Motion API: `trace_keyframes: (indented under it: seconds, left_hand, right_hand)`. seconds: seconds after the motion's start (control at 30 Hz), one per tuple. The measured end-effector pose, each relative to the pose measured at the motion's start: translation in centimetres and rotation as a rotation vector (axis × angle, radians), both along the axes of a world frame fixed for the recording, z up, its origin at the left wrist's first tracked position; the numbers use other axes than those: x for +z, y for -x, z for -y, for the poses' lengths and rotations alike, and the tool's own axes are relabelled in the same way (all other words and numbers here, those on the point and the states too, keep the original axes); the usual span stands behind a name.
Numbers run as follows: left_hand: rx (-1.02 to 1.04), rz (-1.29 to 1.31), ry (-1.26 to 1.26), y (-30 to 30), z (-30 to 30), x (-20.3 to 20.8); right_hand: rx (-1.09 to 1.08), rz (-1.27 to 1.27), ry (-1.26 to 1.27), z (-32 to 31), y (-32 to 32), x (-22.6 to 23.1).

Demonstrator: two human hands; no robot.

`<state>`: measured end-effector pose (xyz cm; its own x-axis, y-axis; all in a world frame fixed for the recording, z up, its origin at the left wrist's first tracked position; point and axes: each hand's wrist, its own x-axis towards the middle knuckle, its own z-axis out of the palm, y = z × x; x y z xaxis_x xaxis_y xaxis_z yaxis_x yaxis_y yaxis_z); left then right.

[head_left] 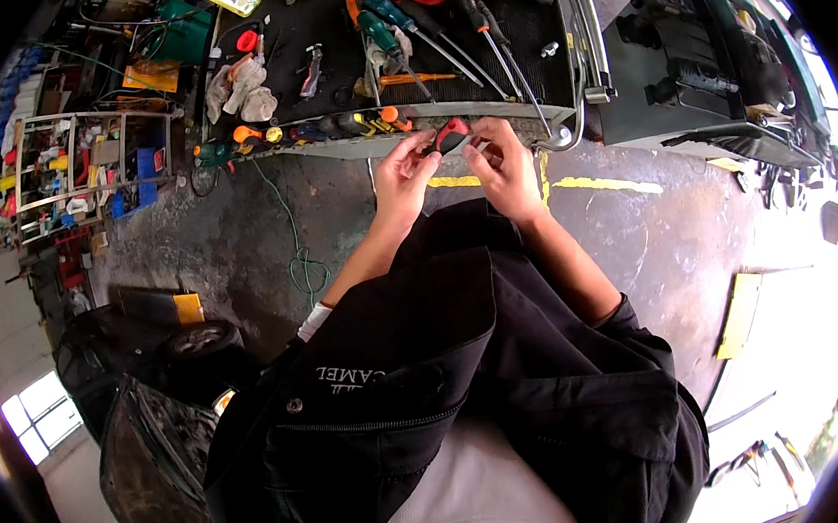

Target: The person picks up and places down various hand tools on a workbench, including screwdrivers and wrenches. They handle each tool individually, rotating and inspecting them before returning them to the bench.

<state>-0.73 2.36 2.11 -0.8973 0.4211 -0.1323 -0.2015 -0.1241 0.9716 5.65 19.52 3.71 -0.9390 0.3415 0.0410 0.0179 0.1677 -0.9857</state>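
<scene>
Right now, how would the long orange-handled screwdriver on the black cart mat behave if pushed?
The orange-handled screwdriver looks stiff with its metal shaft. Its rounded handle would probably roll, though the black cart mat seems grippy. It lies close among other tools, so it would likely bump neighbours.

Below the hands there is open space over the bare concrete floor [242, 235], with only a green cable [300, 260] on it. In front, the tool cart [362, 147] blocks the way; its top is crowded with screwdrivers [422, 28] and rags [242, 89]. At right, a dark machine [706, 57] closes the side.
</scene>
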Motion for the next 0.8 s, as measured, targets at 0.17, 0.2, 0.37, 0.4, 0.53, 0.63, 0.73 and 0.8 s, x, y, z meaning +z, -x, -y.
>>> trace_keyframes:
  seconds: [0.17, 0.2, 0.37, 0.4, 0.53, 0.63, 0.73, 0.8]
  left_hand:
    - [-0.073, 0.084, -0.113, 0.1, -0.1, -0.1]
    - [-0.083, 0.095, -0.129, 0.0, -0.1, -0.1]
    - [-0.134, 0.147, -0.121, 0.0, 0.4, -0.3]
    - [-0.136, 0.151, -0.123, 0.0, 0.3, -0.3]
    - [-0.166, 0.119, -0.112, -0.2, 0.1, 0.2]
    - [-0.188, 0.001, -0.102, -0.3, 0.1, -0.1]
    - [-0.211, -0.091, -0.065, -0.3, 0.4, -0.6]
    - [-0.214, -0.145, -0.026, -0.3, 0.6, -1.0]
  right_hand:
    - [0.059, -0.014, 0.302, 0.0, 0.2, -1.1]
    - [0.102, 0.015, 0.376, -0.3, 0.1, -1.2]
    - [0.163, 0.066, 0.512, -0.5, 0.0, -0.7]
    - [0.162, 0.071, 0.509, -0.5, 0.0, -0.7]
    - [0.146, 0.032, 0.501, -0.3, -0.2, -0.7]
    - [0.148, -0.030, 0.480, -0.1, -0.2, -1.1]
    - [0.164, -0.049, 0.338, -0.4, -0.6, -1.0]
    - [0.182, -0.070, 0.298, -0.4, -0.7, -1.2]
